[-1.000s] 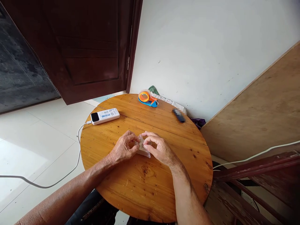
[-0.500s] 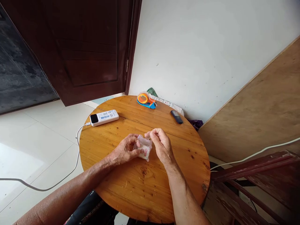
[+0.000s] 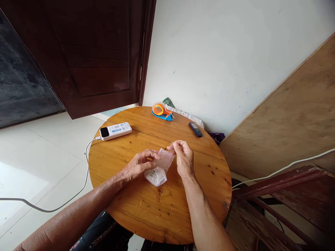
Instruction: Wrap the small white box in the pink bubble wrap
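A small packet in clear, pinkish bubble wrap lies near the middle of the round wooden table, with a flap of the wrap raised toward the right. My left hand is at its left side, fingers apart, the fingertips over or against the wrap. On the right, my right hand pinches the upper right corner of the raised flap between thumb and fingers. What lies inside the wrap is hard to make out.
A white power bank-like device with a cable sits at the table's left. An orange and blue tape dispenser stands at the far edge, a dark, partly blurred object at the right. Behind are a door and a wall.
The wrap has unfolded into a longer flap, and the packet's red mark no longer shows. My right hand has moved slightly right with the flap's corner; my left hand's fingers have spread.
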Demonstrator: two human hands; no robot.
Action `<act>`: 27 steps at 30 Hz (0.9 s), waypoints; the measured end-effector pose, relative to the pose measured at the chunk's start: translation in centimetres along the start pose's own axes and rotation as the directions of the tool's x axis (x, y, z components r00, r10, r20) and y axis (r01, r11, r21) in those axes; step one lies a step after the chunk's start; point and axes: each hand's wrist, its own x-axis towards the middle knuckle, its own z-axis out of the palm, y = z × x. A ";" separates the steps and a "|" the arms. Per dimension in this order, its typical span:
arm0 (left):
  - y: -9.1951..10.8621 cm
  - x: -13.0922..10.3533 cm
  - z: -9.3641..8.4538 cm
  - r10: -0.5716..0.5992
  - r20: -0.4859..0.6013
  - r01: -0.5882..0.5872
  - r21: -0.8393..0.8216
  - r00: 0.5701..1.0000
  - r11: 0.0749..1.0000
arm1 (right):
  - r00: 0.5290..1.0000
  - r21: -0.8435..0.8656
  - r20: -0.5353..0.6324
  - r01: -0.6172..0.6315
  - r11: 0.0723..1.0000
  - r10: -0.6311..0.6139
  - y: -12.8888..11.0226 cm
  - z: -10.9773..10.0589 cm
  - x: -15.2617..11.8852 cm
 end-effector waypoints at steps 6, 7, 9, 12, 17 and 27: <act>-0.3 0.8 -0.1 -0.096 0.012 0.095 0.065 0.995 0.993 | 1.000 0.095 -0.014 -0.020 0.995 0.022 -0.4 0.1 -0.2; -0.1 1.1 -0.1 -0.138 0.033 0.134 0.091 0.990 0.987 | 1.000 0.106 -0.010 -0.019 0.994 0.020 -0.5 0.1 -0.3; 0.6 1.9 -0.1 -0.191 0.087 0.176 0.151 0.978 0.973 | 1.000 0.121 -0.009 -0.017 0.993 0.018 -0.5 0.1 -0.3; 1.2 3.5 0.2 -0.174 0.153 0.154 0.137 0.973 0.979 | 0.999 0.101 -0.023 -0.023 0.995 0.025 -0.3 -0.3 0.0; -0.8 5.5 0.5 -0.188 0.025 0.189 -0.190 0.982 0.963 | 0.958 -0.163 -0.238 0.122 0.979 -0.159 -0.4 -1.3 0.4; -2.3 5.9 0.2 -0.160 -0.065 0.133 -0.307 0.985 0.942 | 0.974 -0.406 0.225 0.098 0.909 -0.004 -1.3 0.1 -1.3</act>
